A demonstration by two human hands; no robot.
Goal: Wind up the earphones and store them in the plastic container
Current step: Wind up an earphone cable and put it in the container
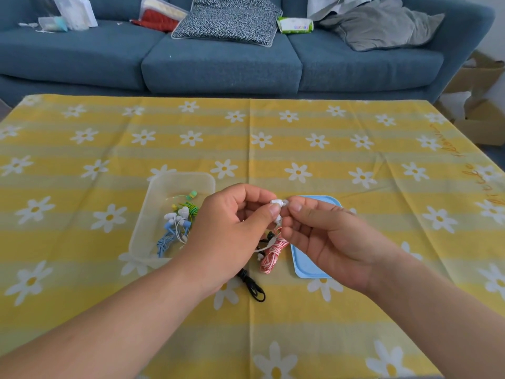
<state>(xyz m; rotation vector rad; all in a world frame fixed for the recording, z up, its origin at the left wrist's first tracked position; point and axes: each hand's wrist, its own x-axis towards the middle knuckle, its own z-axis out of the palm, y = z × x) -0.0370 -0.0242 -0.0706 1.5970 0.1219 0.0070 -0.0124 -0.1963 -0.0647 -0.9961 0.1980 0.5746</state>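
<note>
Container [140, 239] mouth uncovered, lid [307, 269] well apart.

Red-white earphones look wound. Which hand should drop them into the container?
Left, probably. The left hand pinches the white earbuds and sits beside the plastic container; the right hand, also pinching them, is over the blue lid, farther away.

Single head view, looking forward and down, close over table [355, 149], sofa [218, 64] beyond.

One container [143, 233], one lid [308, 266] — three earphones [177, 218] inside
</note>
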